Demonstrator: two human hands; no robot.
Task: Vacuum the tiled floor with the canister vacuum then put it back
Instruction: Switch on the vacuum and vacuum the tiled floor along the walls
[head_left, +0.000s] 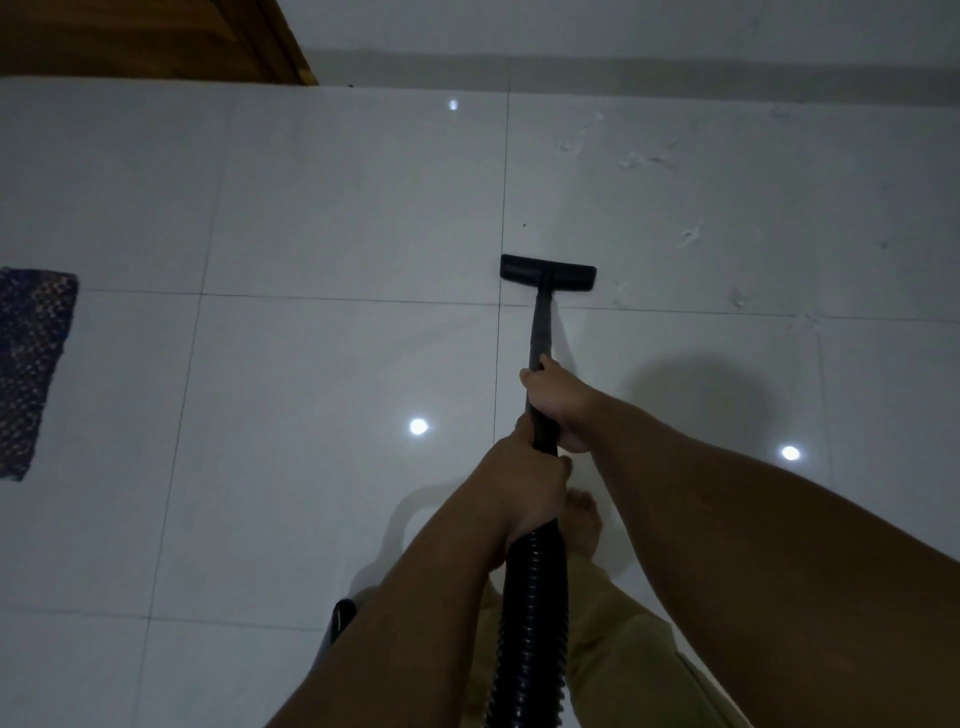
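While both hands are clamped on the vacuum's black wand (538, 332), the right hand (558, 402) wrapped round it further down and the left hand (524, 486) curled round it just behind, where the ribbed hose (530, 613) begins, the floor nozzle (548, 271) sits flat on the tiled floor (337, 208) just past a grout line. To do this stroke well, the person would likely keep the nozzle flat and work in slow overlapping passes toward the scuffed patches (639, 161) on the right and the wall edge. A dark rounded part (343, 613), possibly the canister, shows low by the left forearm, so the hose needs slack.
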